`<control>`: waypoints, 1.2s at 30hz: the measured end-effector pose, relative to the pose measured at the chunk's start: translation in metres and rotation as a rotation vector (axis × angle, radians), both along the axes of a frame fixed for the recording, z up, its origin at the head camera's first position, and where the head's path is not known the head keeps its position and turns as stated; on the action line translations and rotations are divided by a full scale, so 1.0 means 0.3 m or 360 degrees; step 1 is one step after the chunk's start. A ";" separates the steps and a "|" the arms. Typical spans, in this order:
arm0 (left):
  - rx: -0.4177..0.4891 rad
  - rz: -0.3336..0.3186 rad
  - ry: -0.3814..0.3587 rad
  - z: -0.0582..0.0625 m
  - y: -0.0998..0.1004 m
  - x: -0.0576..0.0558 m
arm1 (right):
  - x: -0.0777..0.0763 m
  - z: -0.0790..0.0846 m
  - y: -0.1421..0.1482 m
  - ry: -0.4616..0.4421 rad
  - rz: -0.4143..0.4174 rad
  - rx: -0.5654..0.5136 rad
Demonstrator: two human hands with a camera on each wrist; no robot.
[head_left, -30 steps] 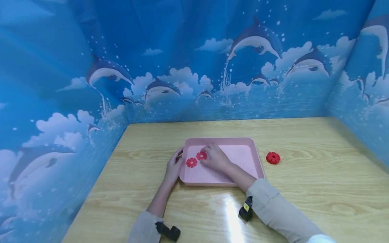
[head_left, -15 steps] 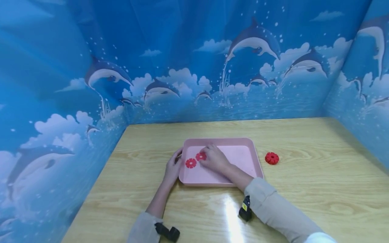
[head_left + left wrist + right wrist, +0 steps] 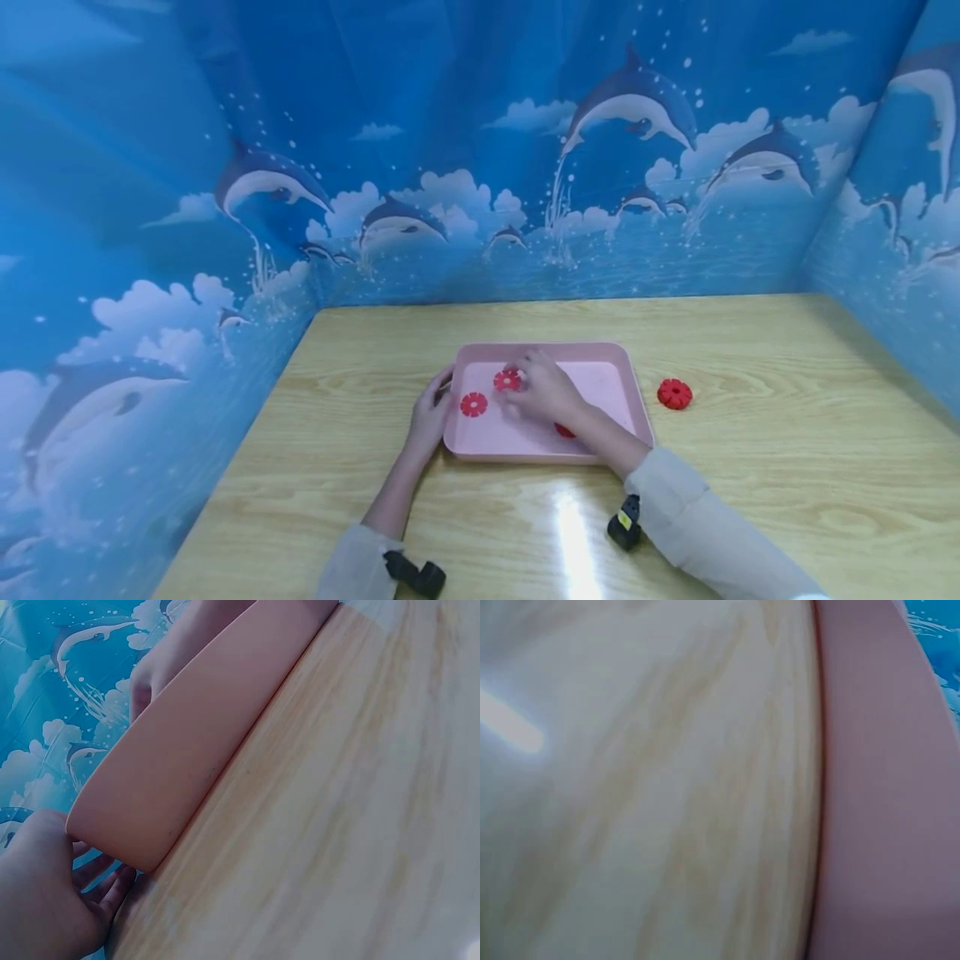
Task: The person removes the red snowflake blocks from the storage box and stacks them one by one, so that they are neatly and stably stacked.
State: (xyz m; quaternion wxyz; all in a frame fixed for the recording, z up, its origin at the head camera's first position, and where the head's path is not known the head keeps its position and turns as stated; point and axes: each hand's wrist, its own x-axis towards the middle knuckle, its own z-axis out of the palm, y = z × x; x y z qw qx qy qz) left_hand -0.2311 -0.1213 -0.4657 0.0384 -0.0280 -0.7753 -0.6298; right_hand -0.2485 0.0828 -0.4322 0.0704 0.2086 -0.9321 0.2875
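Note:
In the head view my left hand (image 3: 429, 417) grips the left end of a shallow pink tray (image 3: 525, 457). The left wrist view has that hand (image 3: 52, 889) at the tray's (image 3: 172, 750) corner, fingers bent against its outer side. Inside the tray, my slightly blurred right hand (image 3: 547, 392) pinches a flat red notched disc (image 3: 507, 380), thumb and fingertips at its right edge. A second such disc (image 3: 473, 404) lies to the left of it. Part of another red piece (image 3: 565, 430) shows below the right wrist, mostly hidden. The right wrist view catches only the tray's wall (image 3: 889, 787).
To the right of the tray, a thicker red notched piece (image 3: 675, 394) sits on the wood-grain table (image 3: 787, 467). A blue dolphin-print sheet (image 3: 480, 150) stands behind the table and along both sides.
My right hand has shifted a little to the right, and the disc at its fingertips has moved slightly right and back. The red piece below the wrist has come into sight. The left hand stays put.

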 end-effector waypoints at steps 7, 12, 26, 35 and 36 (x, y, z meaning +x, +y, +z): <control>0.0014 -0.0003 -0.0001 0.001 0.006 -0.001 | 0.038 0.041 0.084 -0.0076 -0.0049 -0.0074; -0.0016 0.0014 -0.0014 0.003 0.005 0.002 | 0.071 0.057 0.155 -0.0056 -0.0066 -0.0076; -0.0019 0.0017 -0.0043 -0.003 -0.002 0.003 | 0.150 0.104 0.320 0.0028 -0.0121 -0.0095; -0.0024 0.0013 -0.0032 -0.006 0.000 0.000 | 0.177 0.108 0.422 0.0116 -0.0173 -0.0135; -0.0028 0.0014 -0.0033 -0.006 0.000 0.000 | 0.180 0.108 0.434 0.0120 -0.0177 -0.0146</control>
